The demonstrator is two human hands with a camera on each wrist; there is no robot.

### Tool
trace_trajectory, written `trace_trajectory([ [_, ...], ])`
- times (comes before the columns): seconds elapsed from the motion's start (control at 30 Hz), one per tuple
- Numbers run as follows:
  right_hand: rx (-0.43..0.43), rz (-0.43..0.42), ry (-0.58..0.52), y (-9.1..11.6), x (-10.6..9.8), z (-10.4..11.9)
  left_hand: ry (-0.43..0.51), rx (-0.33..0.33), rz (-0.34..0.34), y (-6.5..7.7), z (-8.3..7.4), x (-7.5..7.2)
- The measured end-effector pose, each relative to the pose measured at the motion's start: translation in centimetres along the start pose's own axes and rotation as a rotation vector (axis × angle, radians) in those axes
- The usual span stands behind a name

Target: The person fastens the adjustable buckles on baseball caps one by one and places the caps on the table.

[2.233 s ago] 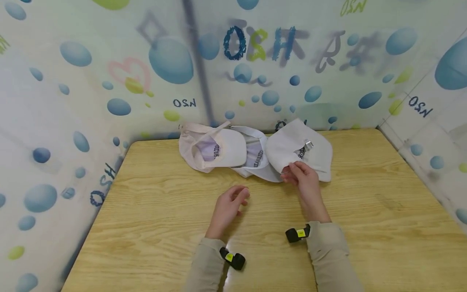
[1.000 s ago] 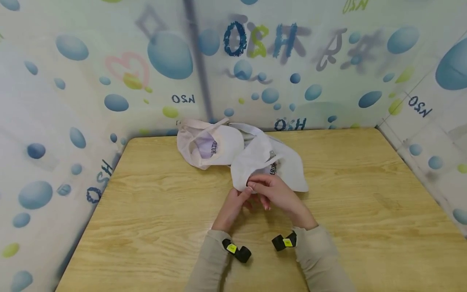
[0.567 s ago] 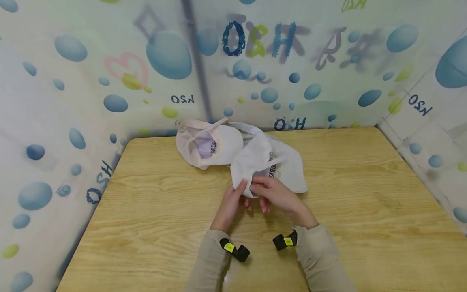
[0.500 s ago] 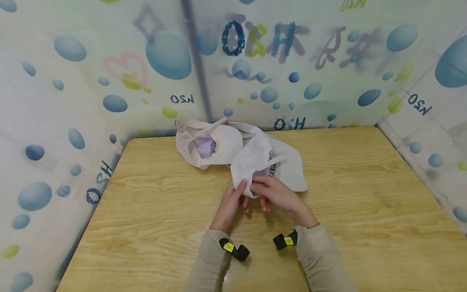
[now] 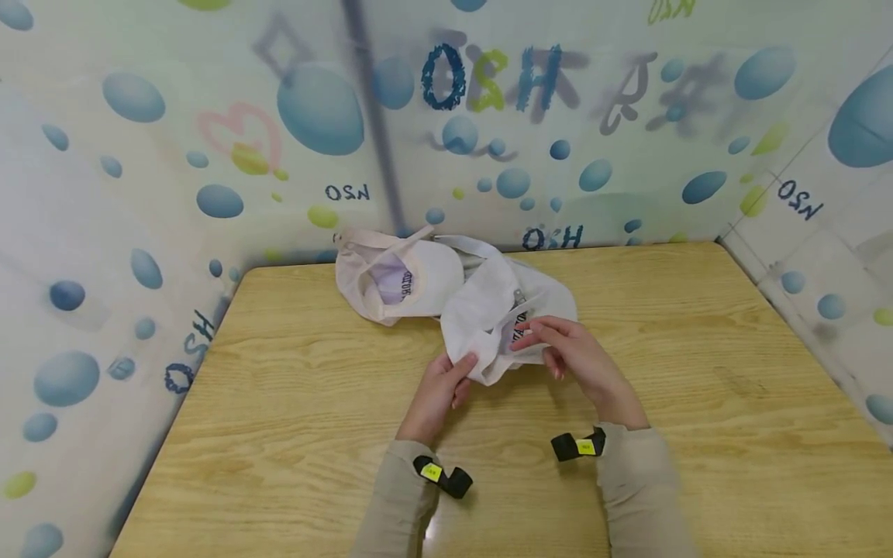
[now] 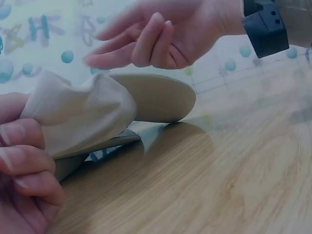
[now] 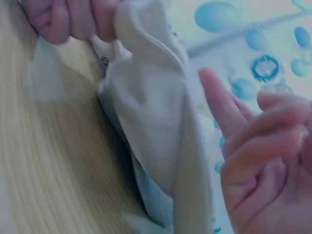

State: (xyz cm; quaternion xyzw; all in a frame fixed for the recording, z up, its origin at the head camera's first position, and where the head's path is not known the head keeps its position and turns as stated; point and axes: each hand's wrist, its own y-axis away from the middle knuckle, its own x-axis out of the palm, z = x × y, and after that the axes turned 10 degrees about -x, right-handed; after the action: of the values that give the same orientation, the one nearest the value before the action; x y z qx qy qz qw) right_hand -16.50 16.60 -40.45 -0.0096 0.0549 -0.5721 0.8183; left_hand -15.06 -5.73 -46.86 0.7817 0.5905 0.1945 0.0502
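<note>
Left hand (image 5: 436, 391) has its grip pinching the edge of a white baseball cap (image 5: 477, 310) on the wooden counter (image 5: 314, 403), overlapping another white cap (image 5: 473, 246). Right hand (image 5: 586, 360)'s just above the pinched one, fingers kinda spread. Pale pinkish cap (image 5: 352, 271)'s off left.

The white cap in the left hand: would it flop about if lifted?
The white cap would probably sag, as its cloth crown is creased near the left hand. Its brim may stay stiffer, since it looks smooth and evenly curved. That broad, outspread brim should also discourage rolling.
</note>
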Motion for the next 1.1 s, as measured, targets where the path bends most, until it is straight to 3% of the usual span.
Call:
trace_trajectory([
  [0.2,-0.033,-0.230,-0.072,0.2,-1.1,-0.3,0.060,0.013,0.003,0.2,-0.4,0.0],
  [0.4,-0.026,-0.391,-0.064,0.0,-1.6,-0.9,-0.010,0.039,-0.028,1.2,-1.6,0.5],
  [0.57,-0.022,-0.432,-0.077,-0.1,-1.8,-1.3,-0.070,0.068,-0.112,1.4,-1.7,0.6],
  [0.83,-0.074,-0.517,-0.055,-0.2,-1.6,-0.4,-0.171,0.171,-0.114,1.4,-1.6,0.5],
  [0.93,-0.070,-0.534,-0.030,-0.1,-1.5,-0.1,-0.230,0.179,-0.097,1.5,-1.6,0.5],
  [1.03,-0.110,-0.544,-0.031,-0.8,-2.7,-2.8,-0.262,0.173,-0.042,1.7,-1.7,0.5],
  [1.1,-0.103,-0.544,-0.012,-0.9,-3.0,-3.3,-0.273,0.174,0.010,1.8,-1.7,0.5],
])
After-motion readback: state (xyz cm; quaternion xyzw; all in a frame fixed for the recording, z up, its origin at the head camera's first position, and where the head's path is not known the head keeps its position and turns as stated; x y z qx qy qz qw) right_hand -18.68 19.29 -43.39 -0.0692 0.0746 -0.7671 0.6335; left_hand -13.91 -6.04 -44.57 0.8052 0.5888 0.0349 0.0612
